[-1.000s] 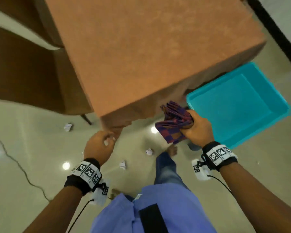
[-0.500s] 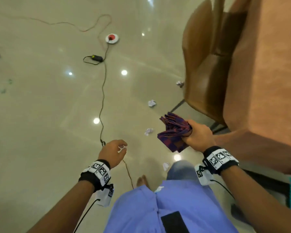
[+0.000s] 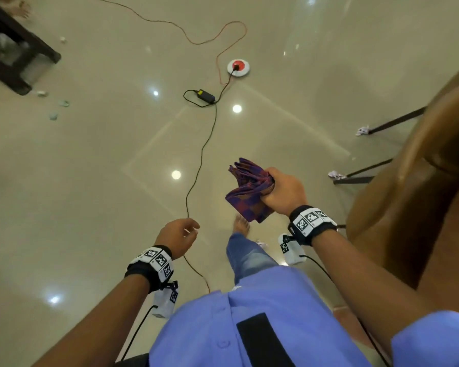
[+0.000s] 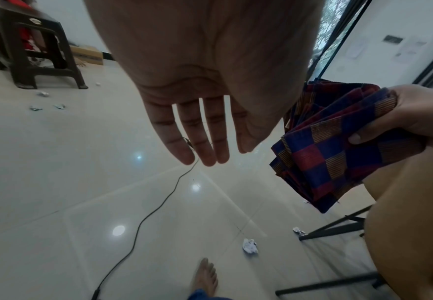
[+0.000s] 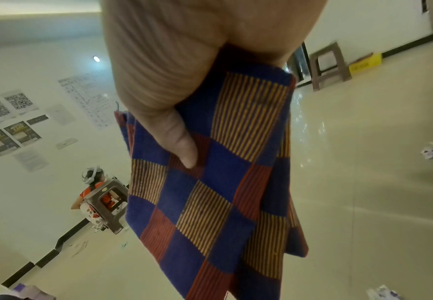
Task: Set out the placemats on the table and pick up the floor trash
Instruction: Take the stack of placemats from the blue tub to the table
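Placemats (image 3: 249, 190) in R hand (image 3: 282, 192), drooping floorward

Floor (image 3: 90, 181) is super glossy polished tile, throwing back the ceiling lights. The placemats (image 3: 249, 192) are coarse woven cloth, matt, with ribbed striped squares. Chair (image 3: 408, 194) looks like smooth shiny leather-ish brown on thin matt black metal legs. Trash (image 4: 250, 246) is crumpled paper. The stool (image 4: 43, 50) is dull dark plastic.

Indoor data-recording room, sparsely furnished: glossy tiled floor (image 3: 90, 181), QR-code sheets (image 5: 5, 105) taped to wall, plastic stool (image 4: 38, 50), trailing power cable (image 3: 200, 160) (with adapter), a second seated person (image 5: 94, 188) wore a headset.
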A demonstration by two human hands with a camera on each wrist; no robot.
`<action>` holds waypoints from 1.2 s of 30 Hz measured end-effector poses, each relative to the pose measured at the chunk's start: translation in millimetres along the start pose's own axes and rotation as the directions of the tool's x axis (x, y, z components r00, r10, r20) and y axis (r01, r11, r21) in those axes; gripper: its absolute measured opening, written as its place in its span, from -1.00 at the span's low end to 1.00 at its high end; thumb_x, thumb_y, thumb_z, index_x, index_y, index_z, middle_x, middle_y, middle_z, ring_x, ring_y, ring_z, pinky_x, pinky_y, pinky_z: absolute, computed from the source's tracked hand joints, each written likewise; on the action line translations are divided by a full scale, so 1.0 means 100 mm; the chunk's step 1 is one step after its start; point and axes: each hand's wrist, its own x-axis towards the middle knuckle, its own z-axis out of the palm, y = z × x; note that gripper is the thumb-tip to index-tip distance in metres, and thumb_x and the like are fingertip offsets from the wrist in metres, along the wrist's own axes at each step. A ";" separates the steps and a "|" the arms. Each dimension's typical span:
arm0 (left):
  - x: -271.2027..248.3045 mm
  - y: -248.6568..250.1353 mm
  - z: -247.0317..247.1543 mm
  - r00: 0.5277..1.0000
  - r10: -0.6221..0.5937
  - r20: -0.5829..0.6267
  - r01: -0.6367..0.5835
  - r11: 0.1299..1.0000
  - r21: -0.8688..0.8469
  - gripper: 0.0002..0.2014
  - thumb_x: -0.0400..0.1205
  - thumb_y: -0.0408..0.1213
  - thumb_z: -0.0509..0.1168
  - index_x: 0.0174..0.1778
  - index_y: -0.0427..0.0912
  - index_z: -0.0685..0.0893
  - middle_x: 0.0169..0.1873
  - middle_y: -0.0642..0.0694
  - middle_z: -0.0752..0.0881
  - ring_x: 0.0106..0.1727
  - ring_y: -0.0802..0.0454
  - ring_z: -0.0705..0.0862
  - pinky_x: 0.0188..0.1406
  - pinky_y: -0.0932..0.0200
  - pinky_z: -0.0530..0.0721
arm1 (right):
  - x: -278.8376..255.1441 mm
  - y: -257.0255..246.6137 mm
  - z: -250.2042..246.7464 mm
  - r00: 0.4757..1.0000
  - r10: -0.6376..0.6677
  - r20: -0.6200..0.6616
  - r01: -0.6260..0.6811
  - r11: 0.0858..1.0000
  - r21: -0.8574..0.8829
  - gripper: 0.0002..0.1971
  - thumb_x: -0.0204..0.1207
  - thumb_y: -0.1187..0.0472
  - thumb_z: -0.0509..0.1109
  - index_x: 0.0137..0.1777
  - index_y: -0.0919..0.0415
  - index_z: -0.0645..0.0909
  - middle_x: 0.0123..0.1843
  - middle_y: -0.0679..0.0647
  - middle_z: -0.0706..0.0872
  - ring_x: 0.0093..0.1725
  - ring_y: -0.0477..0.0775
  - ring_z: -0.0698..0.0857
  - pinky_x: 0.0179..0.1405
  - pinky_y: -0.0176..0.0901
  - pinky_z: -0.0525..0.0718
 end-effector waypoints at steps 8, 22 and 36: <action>1.58 1.09 -1.14 0.999 0.032 -0.011 -0.031 0.997 0.074 -0.82 0.63 -0.22 0.29 0.10 -0.03 0.73 -0.02 -0.02 0.79 -0.09 0.03 0.72 -0.02 0.15 0.65 | 1.72 -0.03 -0.71 1.000 -0.012 0.025 0.011 0.999 0.053 -0.64 0.30 0.03 0.44 0.11 -0.09 0.52 -0.26 -0.05 0.74 -0.28 0.15 0.71 -0.29 -0.06 0.72; 4.27 4.37 -1.69 0.789 0.532 0.306 -0.592 0.791 0.152 -0.85 0.64 -0.26 0.30 0.06 -0.01 0.74 -0.05 0.02 0.75 -0.15 0.08 0.69 0.01 0.11 0.65 | 2.84 1.36 -3.13 0.778 0.464 -0.424 -0.339 0.878 0.339 -0.51 0.24 0.04 0.51 0.20 -0.12 0.53 -0.12 -0.08 0.79 -0.10 0.10 0.75 -0.07 0.04 0.75; 4.24 8.57 0.01 0.011 0.731 0.683 -0.997 0.059 -0.047 -0.84 0.61 -0.22 0.34 0.08 -0.02 0.74 -0.01 0.09 0.74 -0.02 0.15 0.67 -0.01 0.15 0.61 | 1.08 3.24 -4.54 -0.237 0.803 -0.547 0.045 0.571 0.820 -0.33 0.14 0.31 0.71 0.28 0.12 0.60 0.11 -0.02 0.81 0.09 -0.07 0.79 0.11 0.02 0.76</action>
